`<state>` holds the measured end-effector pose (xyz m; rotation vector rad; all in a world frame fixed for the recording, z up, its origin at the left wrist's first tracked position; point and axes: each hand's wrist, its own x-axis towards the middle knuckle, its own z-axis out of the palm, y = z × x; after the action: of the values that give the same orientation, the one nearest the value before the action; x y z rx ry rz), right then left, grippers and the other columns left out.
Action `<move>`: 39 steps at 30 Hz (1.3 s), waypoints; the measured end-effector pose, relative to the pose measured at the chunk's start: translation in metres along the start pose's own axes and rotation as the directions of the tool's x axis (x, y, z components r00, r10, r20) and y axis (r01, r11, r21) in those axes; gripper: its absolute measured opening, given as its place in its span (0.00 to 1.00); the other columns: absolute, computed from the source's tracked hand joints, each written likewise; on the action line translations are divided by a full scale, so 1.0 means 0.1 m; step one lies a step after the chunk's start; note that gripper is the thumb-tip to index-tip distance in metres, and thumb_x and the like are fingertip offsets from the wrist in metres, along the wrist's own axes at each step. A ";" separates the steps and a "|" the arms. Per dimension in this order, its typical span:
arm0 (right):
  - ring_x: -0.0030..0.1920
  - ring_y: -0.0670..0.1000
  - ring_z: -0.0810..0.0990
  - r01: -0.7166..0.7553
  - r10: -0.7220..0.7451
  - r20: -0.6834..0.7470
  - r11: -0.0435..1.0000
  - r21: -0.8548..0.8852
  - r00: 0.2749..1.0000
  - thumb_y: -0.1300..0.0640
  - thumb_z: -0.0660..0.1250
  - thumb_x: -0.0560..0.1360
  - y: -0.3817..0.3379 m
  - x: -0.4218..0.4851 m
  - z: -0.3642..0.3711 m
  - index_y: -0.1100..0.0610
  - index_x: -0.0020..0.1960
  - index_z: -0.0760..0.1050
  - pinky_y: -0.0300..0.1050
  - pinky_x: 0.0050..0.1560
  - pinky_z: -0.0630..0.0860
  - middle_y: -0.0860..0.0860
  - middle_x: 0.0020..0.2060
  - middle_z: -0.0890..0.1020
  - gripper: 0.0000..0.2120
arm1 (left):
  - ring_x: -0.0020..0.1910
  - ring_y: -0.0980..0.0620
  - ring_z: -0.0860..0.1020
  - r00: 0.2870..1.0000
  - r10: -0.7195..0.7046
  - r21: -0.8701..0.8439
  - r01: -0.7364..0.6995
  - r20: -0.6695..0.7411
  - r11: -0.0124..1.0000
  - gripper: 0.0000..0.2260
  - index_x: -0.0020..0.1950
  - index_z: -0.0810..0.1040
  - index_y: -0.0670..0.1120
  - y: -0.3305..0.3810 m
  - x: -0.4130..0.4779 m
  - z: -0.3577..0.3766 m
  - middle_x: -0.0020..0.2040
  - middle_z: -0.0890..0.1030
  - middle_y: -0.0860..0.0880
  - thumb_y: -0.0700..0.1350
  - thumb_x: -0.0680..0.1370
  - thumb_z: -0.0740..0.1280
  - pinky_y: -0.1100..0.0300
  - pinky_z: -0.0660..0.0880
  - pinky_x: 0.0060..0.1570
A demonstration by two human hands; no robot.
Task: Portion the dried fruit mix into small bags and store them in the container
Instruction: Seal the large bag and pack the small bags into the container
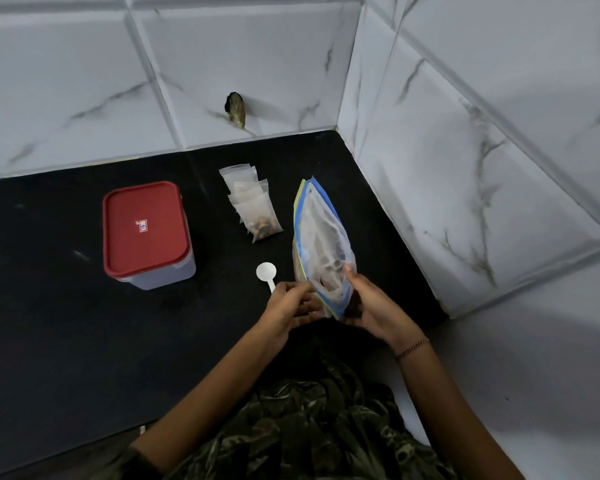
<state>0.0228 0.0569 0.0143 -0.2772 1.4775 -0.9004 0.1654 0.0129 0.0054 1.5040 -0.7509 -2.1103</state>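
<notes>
- Hands meet low on the big zip bag [321, 237], which stands tilted on the black bench [66, 323] with its blue and yellow zip strip pointing away from the person.
- The right hand [368, 306] cups the near end of the bag from the side, its grip curled onto the plastic with the thumb pressed against the face of the bag.
- The left hand [290, 306] has its grip pressed together in a pinch at the bag's near edge; whether it holds the plastic alone or something small as well cannot be told.
- Dark fruit pieces show through the plastic just above the right grip, so the mix sits in the held end.
- The white scoop [266, 274] lies on the bench just beyond the left grip, not held.
- The small bags [253, 206] lie in an overlapping pile further out from both grips; the nearest one holds some fruit.
- The container [148, 233] stands well to the left of the left grip, its red lid on.
- Judged from this, the step is getting the big bag open and steady.
- To do it well, she or he should keep the right grip low as an anchor, part the mouth wide, and keep the weight at the bottom so nothing spills.
</notes>
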 end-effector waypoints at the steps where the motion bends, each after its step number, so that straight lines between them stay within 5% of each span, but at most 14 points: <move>1: 0.55 0.56 0.79 -0.020 0.019 0.020 0.999 0.027 1.000 0.42 0.60 0.77 0.03 -0.02 0.01 0.52 0.62 0.70 0.50 0.46 0.79 0.55 0.57 0.78 0.19 | 0.36 0.48 0.79 1.000 0.009 0.009 -0.009 0.009 1.000 0.13 0.58 0.70 0.38 0.00 -0.02 0.03 0.40 0.77 0.44 0.38 0.76 0.67 0.59 0.80 0.32; 6: 0.48 0.54 0.81 0.143 -0.148 0.023 0.977 0.159 0.989 0.63 0.65 0.76 0.04 -0.15 0.12 0.60 0.62 0.66 0.47 0.45 0.81 0.59 0.55 0.77 0.17 | 0.33 0.47 0.81 0.984 0.162 0.092 -0.156 -0.067 0.983 0.09 0.50 0.70 0.39 0.11 -0.05 0.07 0.43 0.78 0.40 0.34 0.74 0.69 0.62 0.79 0.30; 8: 0.50 0.53 0.80 0.327 -0.345 -0.140 0.935 -0.135 0.928 0.67 0.68 0.73 0.05 -0.15 0.15 0.58 0.58 0.67 0.46 0.49 0.80 0.60 0.55 0.77 0.17 | 0.32 0.46 0.82 0.949 0.297 0.266 -0.262 -0.103 0.928 0.11 0.48 0.69 0.40 0.13 -0.06 0.10 0.41 0.79 0.41 0.33 0.73 0.70 0.58 0.80 0.30; 10: 0.49 0.51 0.79 0.441 -0.610 -0.206 0.730 -0.522 0.765 0.67 0.70 0.68 0.03 -0.15 0.18 0.55 0.56 0.66 0.44 0.49 0.77 0.57 0.53 0.77 0.21 | 0.30 0.47 0.81 0.880 0.468 0.447 -0.385 -0.087 0.807 0.14 0.49 0.68 0.43 0.13 -0.09 0.14 0.37 0.78 0.45 0.34 0.71 0.72 0.53 0.81 0.34; 12: 0.43 0.48 0.77 0.473 -0.708 -0.194 0.624 -0.622 0.679 0.66 0.71 0.67 -0.05 -0.17 0.21 0.56 0.60 0.64 0.37 0.44 0.75 0.54 0.46 0.75 0.26 | 0.34 0.52 0.78 0.772 0.634 0.569 -0.501 -0.045 0.652 0.17 0.53 0.67 0.45 0.15 -0.14 0.16 0.37 0.76 0.49 0.38 0.70 0.72 0.54 0.79 0.38; 14: 0.39 0.46 0.76 0.498 -0.656 -0.225 0.715 -0.491 0.720 0.64 0.72 0.69 -0.17 -0.22 0.25 0.54 0.63 0.62 0.36 0.41 0.76 0.51 0.40 0.73 0.28 | 0.39 0.56 0.75 0.632 0.774 0.671 -0.589 0.035 0.451 0.18 0.58 0.68 0.47 0.20 -0.20 0.15 0.45 0.74 0.51 0.45 0.73 0.71 0.62 0.74 0.37; 17: 0.40 0.48 0.79 0.515 -0.532 -0.264 0.847 -0.135 0.805 0.65 0.68 0.73 -0.33 -0.25 0.26 0.52 0.62 0.61 0.49 0.46 0.81 0.54 0.41 0.75 0.23 | 0.49 0.58 0.72 0.424 0.855 0.783 -0.621 0.300 0.033 0.18 0.62 0.72 0.49 0.29 -0.26 0.11 0.57 0.70 0.50 0.57 0.75 0.65 0.71 0.68 0.37; 20: 0.37 0.48 0.82 0.508 -0.480 -0.194 0.851 0.133 0.855 0.67 0.61 0.77 -0.46 -0.31 0.25 0.56 0.62 0.63 0.40 0.38 0.80 0.57 0.44 0.77 0.16 | 0.53 0.56 0.74 0.376 0.774 0.747 -0.640 0.510 -0.181 0.21 0.62 0.75 0.50 0.35 -0.26 0.11 0.58 0.75 0.52 0.59 0.73 0.67 0.66 0.72 0.42; 24: 0.38 0.50 0.84 0.520 -0.509 -0.112 0.813 0.264 0.853 0.67 0.60 0.78 -0.44 -0.28 0.19 0.60 0.62 0.66 0.36 0.36 0.78 0.58 0.45 0.79 0.13 | 0.50 0.53 0.76 0.368 0.755 0.740 -0.635 0.543 -0.223 0.16 0.58 0.77 0.48 0.47 -0.19 0.16 0.51 0.80 0.50 0.52 0.74 0.71 0.62 0.72 0.44; 27: 0.43 0.51 0.82 0.612 -0.578 -0.200 0.758 0.226 0.791 0.66 0.61 0.78 -0.29 -0.19 0.15 0.59 0.56 0.70 0.37 0.40 0.77 0.57 0.46 0.79 0.08 | 0.49 0.52 0.76 0.424 0.706 0.709 -0.687 0.566 -0.156 0.13 0.59 0.78 0.46 0.51 -0.16 0.22 0.49 0.80 0.50 0.49 0.75 0.70 0.60 0.71 0.45; 30: 0.45 0.47 0.80 0.718 -0.659 -0.362 0.694 0.044 0.659 0.64 0.62 0.78 -0.08 -0.11 0.17 0.52 0.48 0.71 0.39 0.45 0.77 0.52 0.45 0.78 0.07 | 0.47 0.51 0.77 0.471 0.660 0.688 -0.719 0.585 -0.097 0.11 0.58 0.80 0.45 0.51 -0.13 0.26 0.49 0.82 0.48 0.45 0.76 0.69 0.60 0.71 0.47; 32: 0.44 0.46 0.80 0.761 -0.730 -0.457 0.629 -0.159 0.507 0.62 0.62 0.78 0.07 -0.08 0.17 0.50 0.46 0.69 0.38 0.44 0.77 0.51 0.45 0.75 0.08 | 0.47 0.50 0.79 0.492 0.638 0.694 -0.714 0.592 -0.093 0.09 0.56 0.81 0.44 0.54 -0.11 0.27 0.49 0.83 0.47 0.44 0.77 0.68 0.59 0.73 0.48; 34: 0.44 0.45 0.77 0.728 -0.820 -0.405 0.556 -0.400 0.404 0.61 0.65 0.77 0.23 -0.04 0.13 0.50 0.45 0.68 0.34 0.44 0.74 0.52 0.45 0.73 0.08 | 0.46 0.49 0.79 0.494 0.643 0.695 -0.714 0.585 -0.084 0.08 0.53 0.82 0.43 0.58 -0.11 0.27 0.47 0.83 0.46 0.44 0.77 0.67 0.55 0.74 0.48; 39: 0.44 0.42 0.75 0.535 -0.792 -0.175 0.538 -0.651 0.584 0.58 0.75 0.69 0.52 0.18 0.08 0.54 0.48 0.72 0.32 0.44 0.74 0.46 0.47 0.72 0.13 | 0.41 0.51 0.79 0.475 0.681 0.699 -0.711 0.558 -0.076 0.08 0.49 0.81 0.43 0.71 -0.16 0.33 0.42 0.83 0.47 0.47 0.77 0.68 0.52 0.76 0.45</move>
<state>0.0454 0.0761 -0.0324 -1.2361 2.1167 -1.2106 0.1418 -0.0249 0.0711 0.9109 -2.3594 -0.7377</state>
